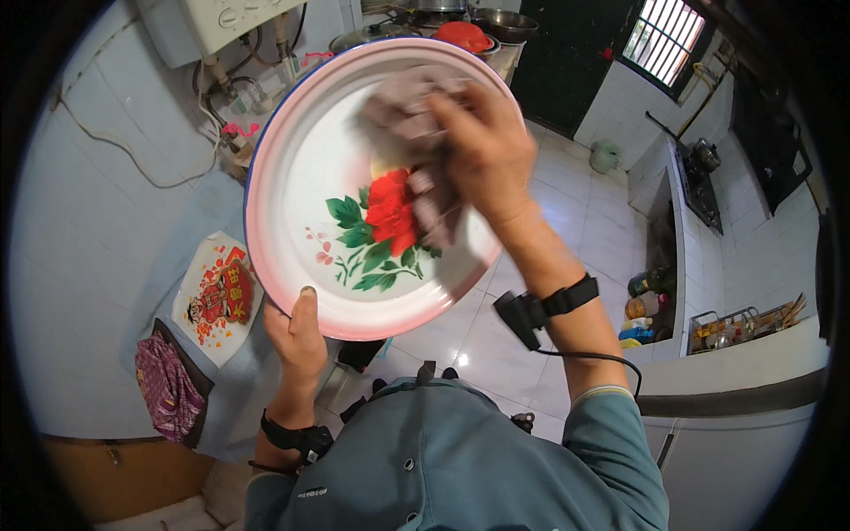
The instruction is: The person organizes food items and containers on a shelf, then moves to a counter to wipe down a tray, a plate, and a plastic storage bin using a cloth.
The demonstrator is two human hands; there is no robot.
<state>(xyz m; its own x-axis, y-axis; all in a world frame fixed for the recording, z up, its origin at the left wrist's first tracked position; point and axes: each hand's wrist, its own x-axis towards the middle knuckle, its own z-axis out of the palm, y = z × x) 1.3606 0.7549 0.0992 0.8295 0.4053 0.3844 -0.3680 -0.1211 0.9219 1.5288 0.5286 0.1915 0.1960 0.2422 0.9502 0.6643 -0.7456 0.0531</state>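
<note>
A large round enamel basin is held up in front of me, its inside facing me. It is white with a pink band, a blue rim, and a painted red flower with green leaves. My left hand grips its lower-left rim, thumb on the inner side. My right hand is shut on a greyish-brown cloth, which lies against the upper right of the basin's inside. Both the cloth and the right hand are blurred. Part of the flower is covered by the cloth.
Left are a printed decorated sheet and a purple patterned cloth. Behind the basin, a red bowl and a metal wok stand on a counter. A gas stove and bottles are at right; a green bin stands on the floor.
</note>
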